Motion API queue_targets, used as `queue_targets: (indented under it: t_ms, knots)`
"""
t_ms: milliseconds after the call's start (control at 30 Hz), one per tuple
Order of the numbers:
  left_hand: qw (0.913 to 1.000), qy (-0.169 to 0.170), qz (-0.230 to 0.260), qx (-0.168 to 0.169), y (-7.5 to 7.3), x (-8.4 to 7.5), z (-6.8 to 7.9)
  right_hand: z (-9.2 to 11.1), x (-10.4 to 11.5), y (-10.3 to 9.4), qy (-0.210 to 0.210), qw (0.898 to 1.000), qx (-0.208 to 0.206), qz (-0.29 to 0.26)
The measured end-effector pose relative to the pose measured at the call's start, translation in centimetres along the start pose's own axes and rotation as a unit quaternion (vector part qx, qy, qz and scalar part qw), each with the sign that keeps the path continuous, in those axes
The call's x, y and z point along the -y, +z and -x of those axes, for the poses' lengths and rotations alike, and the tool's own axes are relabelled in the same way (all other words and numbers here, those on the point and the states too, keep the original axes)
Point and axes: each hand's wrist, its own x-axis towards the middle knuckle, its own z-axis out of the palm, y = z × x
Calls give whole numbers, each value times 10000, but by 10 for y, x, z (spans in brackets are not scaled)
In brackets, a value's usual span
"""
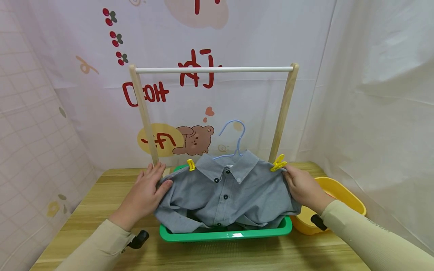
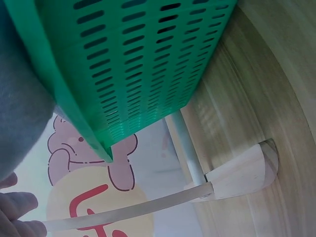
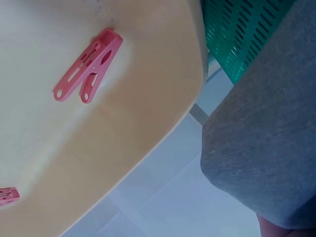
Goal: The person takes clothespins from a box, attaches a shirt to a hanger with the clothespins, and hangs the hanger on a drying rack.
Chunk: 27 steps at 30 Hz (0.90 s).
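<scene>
A grey button-up shirt (image 1: 207,199) with dark buttons lies in a green basket (image 1: 223,236), its collar facing me. Out of the collar rises the hook of a blue hanger (image 1: 239,141). One yellow clothespin (image 1: 191,165) is on the left shoulder area, another yellow clothespin (image 1: 278,163) on the right. My left hand (image 1: 145,195) touches the left shoulder edge with fingers extended and thumb against the cloth. At the opposite shoulder, my right hand (image 1: 305,188) pinches the cloth beside the clothespin; some of its fingers are hidden. In the right wrist view a sleeve (image 3: 256,128) hangs down.
A wooden rack with a white rail (image 1: 213,70) stands behind the basket. To the right sits a yellow tub (image 1: 352,201); inside it lie a pink clothespin (image 3: 91,64) and part of another pink clothespin (image 3: 9,196). Everything stands on a wood-grain table (image 1: 112,188) before a printed curtain.
</scene>
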Motion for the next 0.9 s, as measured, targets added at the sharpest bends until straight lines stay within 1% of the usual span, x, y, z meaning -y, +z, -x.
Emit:
queue_targets:
  t_ms: [233,433,567,700,900]
  knots:
    - [9999,-42,79,89,3,3,2,1,-4,-3,67,10000,-17,-58]
    - [9997,45,178,157,6,7,6,3,-9,-9,50,9997,-217,-19]
    - [9991,142,271,279,7,8,9,4,-17,-14,48,9990,-426,103]
    - [9976,148,395,551,10,8,12,6,-29,-17,64,9982,-576,141]
    - [9927,76,363,1144,17,10,14,11,-49,-20,217,9983,-532,93]
